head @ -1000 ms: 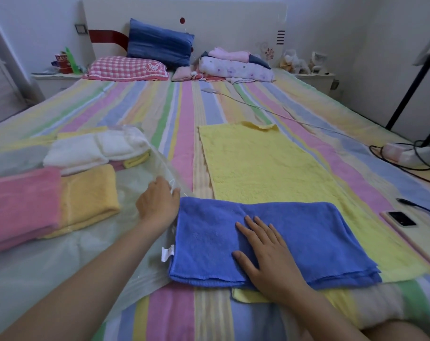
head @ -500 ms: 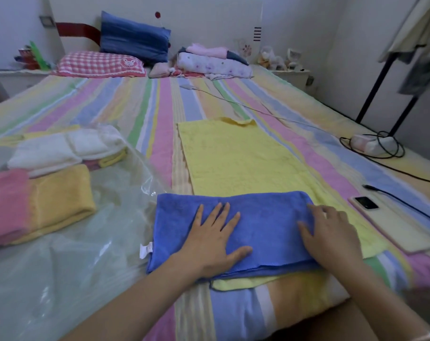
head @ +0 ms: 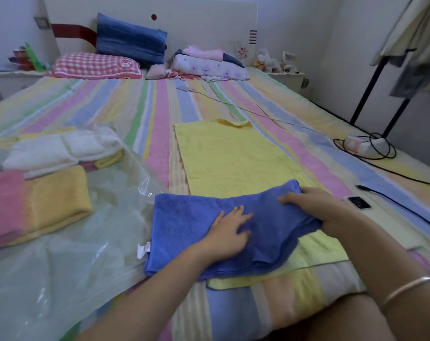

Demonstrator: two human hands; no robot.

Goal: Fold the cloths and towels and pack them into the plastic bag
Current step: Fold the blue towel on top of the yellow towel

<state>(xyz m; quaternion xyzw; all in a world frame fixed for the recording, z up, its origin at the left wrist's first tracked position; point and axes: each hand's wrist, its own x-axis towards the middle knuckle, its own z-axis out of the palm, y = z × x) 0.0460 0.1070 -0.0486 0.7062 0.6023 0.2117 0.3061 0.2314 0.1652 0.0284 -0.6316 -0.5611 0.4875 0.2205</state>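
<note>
— The hands?
— Left hand (head: 230, 227) lies flat, fingers spread, on the blue towel (head: 184, 225). Right hand (head: 310, 205) seems to grip its raised end at 3 o'clock.
— Around it?
— Yellow towel (head: 233, 158) beneath, toward 12; plastic bag (head: 73, 242) at 9.

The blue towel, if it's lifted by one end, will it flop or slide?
Probably floppy: the blue towel bunches where the right hand grips its end. Its folded layers may sag open unless supported underneath. Sliding seems unlikely: its pile lies on the yellow towel, and the left hand presses it flat.
</note>
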